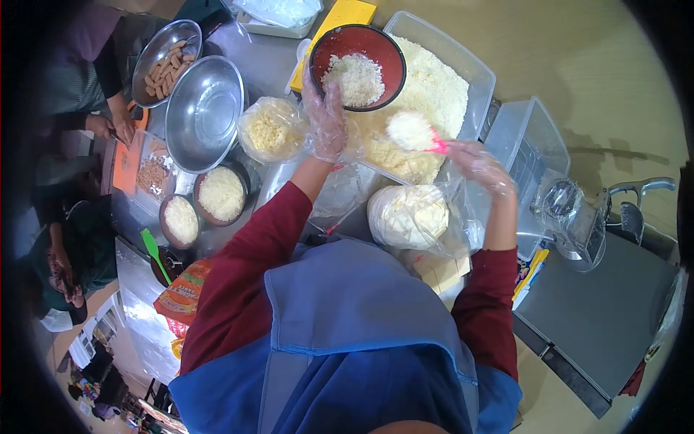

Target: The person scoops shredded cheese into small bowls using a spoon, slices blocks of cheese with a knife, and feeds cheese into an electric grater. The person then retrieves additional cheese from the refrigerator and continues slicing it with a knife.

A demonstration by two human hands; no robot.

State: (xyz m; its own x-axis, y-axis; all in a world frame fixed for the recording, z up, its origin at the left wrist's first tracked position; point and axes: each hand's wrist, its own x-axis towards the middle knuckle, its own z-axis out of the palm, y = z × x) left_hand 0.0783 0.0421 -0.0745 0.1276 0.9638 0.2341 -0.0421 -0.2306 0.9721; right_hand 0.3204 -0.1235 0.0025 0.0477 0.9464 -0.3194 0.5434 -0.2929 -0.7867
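Holding a round red-and-black bowl (393,64), left fingers (312,90) bend halfway; right fingers (458,148) squeeze a pink plastic spoon (438,143). Bowl's probably slippery: grip its rim.

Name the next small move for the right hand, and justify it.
The right hand should probably bring the pink-handled spoon over the red-lined bowl and tip it: the spoon is heaped with white crumbly food above the clear tub, while the left hand holds the bowl close by, only partly filled.
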